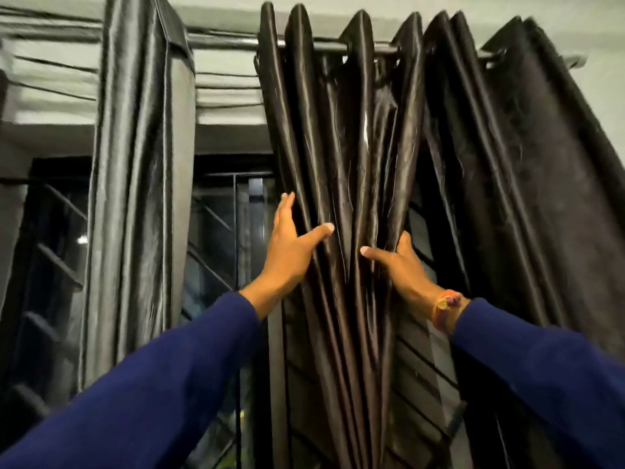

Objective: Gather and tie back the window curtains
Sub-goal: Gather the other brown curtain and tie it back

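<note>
- Head view: dark satin curtain (355, 147) hangs bunched from the rod (331, 47), right of the window (220, 231).
- Left hand (291, 245): fingers straight, thumb spread, pressing the curtain's left folds.
- Right hand (399, 262): thumb in front, fingers behind, gripping the folds.

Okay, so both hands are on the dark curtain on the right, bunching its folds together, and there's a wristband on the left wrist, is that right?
Not quite: the wristband is on the right wrist, not the left, as the head view shows. The rest holds: the left hand and right hand are both on the dark curtain on the right, bunching its folds.
</note>
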